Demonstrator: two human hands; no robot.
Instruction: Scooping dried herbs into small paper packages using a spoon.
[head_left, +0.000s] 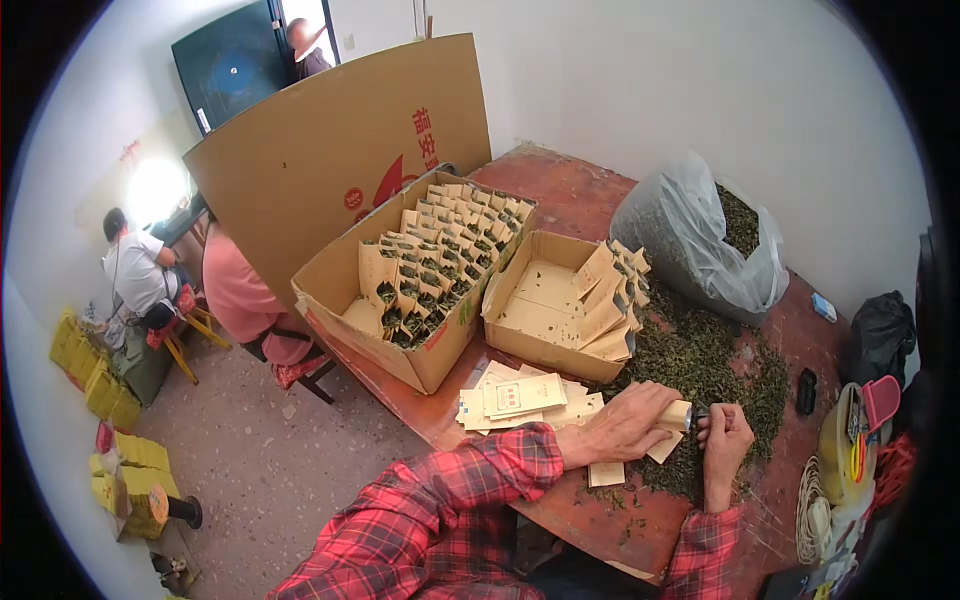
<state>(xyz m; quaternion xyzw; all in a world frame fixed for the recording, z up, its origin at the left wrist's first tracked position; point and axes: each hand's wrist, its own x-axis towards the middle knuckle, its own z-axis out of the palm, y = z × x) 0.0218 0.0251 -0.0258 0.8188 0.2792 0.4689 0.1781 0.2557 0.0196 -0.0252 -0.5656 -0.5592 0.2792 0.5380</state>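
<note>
My left hand (626, 424) is closed around a small brown paper packet (677, 415), its mouth turned to the right. At that mouth is my right hand (726, 429), fingers pinched on something small and dark, too hidden to name. Dried dark-green leaves (675, 465) lie in a heap under and beyond both hands. Left of my left hand, flat paper packets (525, 394) are stacked loosely. Leaf-filled packets (600, 300) lean in the right side of a small cardboard box (499, 337). Many upright filled packets (427, 262) stand in a larger cardboard box (420, 375).
A clear plastic bag of leaves (675, 247) stands at the back. A tall cardboard sheet (337, 135) rises behind the boxes. At right are a black case (807, 391), coiled cord (812, 517) and a tub with scissors (832, 450). Other people sit at left; another stands in the doorway.
</note>
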